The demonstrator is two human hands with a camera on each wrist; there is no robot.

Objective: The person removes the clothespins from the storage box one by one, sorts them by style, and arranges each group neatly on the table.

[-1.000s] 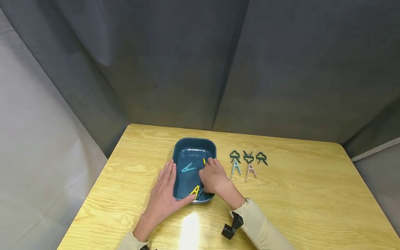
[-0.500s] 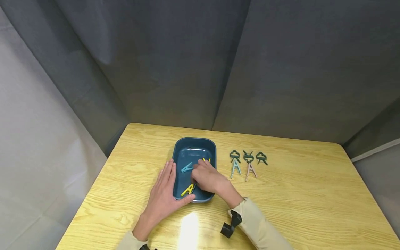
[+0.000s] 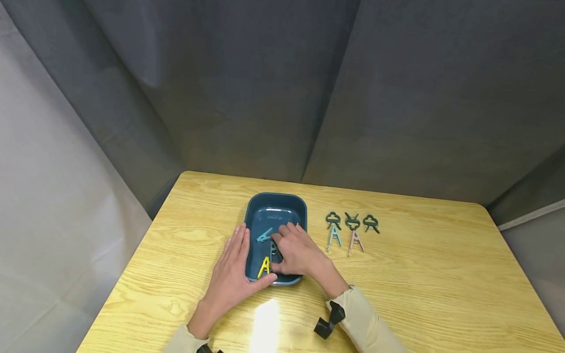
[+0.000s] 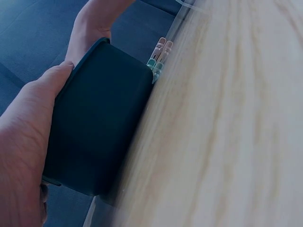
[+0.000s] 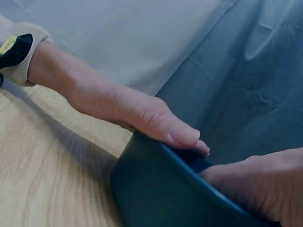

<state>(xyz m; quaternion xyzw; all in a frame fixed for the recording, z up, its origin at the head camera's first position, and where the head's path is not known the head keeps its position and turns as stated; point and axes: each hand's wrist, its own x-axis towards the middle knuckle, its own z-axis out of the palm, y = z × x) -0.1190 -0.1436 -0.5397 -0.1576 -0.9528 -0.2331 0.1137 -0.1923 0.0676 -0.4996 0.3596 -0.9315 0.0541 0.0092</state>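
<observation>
The tray (image 3: 275,211), a dark blue tub, sits on the wooden tabletop (image 3: 419,274), left of centre. It holds a light blue clip (image 3: 264,236), a yellow clip (image 3: 264,267) and a dark clip (image 3: 274,248). Compared with one second earlier, the right hand (image 3: 297,252) has moved from the tray's right side to its middle, and the yellow clip has turned from slanted to nearly upright; sorting inside the tray is judged under way. The left hand (image 3: 234,272) lies flat, fingers straight against the tray's left wall, thumb on the near rim. The right hand's fingers curl at the dark clip; whether they pinch it cannot be told. Outside, three more clips (image 3: 352,230) lie in a row to the right.
</observation>
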